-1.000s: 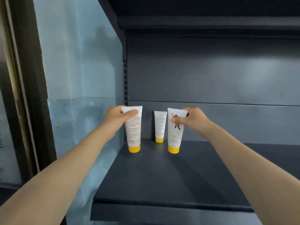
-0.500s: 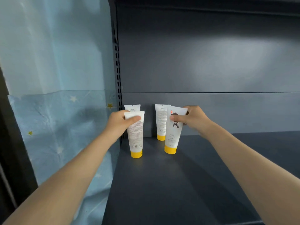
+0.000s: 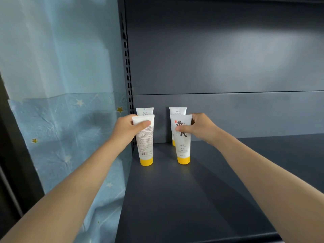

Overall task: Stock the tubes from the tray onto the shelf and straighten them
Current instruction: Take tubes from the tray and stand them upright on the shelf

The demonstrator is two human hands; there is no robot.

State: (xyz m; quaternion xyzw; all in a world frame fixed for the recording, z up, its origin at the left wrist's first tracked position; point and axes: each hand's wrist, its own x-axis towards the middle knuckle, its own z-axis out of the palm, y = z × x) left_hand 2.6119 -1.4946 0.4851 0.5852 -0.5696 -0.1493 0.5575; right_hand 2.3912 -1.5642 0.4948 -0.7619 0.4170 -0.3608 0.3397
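Two white tubes with yellow caps stand cap-down near the left end of the dark shelf (image 3: 201,199). My left hand (image 3: 127,128) grips the top of the left front tube (image 3: 145,142), its printed back facing me. My right hand (image 3: 196,128) pinches the top of the right front tube (image 3: 182,142), which shows large black characters. Behind each stands another tube: the left rear tube (image 3: 144,111) and the right rear tube (image 3: 178,110), mostly hidden, against the back panel. No tray is in view.
A slotted metal upright (image 3: 126,67) marks the shelf's left side, with light blue star-patterned paper (image 3: 70,137) beyond it. The grey back panel (image 3: 228,67) rises behind the tubes. The shelf stretches on to the right.
The view has drawn closer and lower, revealing the left rear tube. The right front tube was tilted half a second ago and now stands upright. Both hands keep their grips.
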